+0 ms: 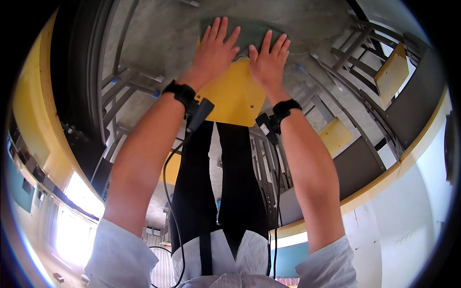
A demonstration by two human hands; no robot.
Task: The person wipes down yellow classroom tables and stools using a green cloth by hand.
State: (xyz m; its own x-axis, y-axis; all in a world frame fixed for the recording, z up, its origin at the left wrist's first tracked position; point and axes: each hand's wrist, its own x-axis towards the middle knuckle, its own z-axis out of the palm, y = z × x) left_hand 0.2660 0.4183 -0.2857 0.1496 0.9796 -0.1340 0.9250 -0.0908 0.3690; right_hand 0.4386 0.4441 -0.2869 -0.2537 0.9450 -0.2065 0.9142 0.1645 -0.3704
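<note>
A yellow wooden seat board (230,97) with small round holes lies before my legs. Over its far end is spread a dark grey-green cloth (248,36). My left hand (216,48) rests flat on the cloth's left part, fingers spread. On the right part my right hand (270,59) lies palm down, its fingers also apart. Each wrist wears a black strap with a small black device and a cable. What supports the board is mostly hidden.
Grey metal chair or desk frames (122,86) stand at the left. More frames and yellow wooden seats (335,135) are at the right, beside a long wood-edged desk (399,165). Another yellow desktop (47,90) curves along the far left. The floor (309,21) is grey.
</note>
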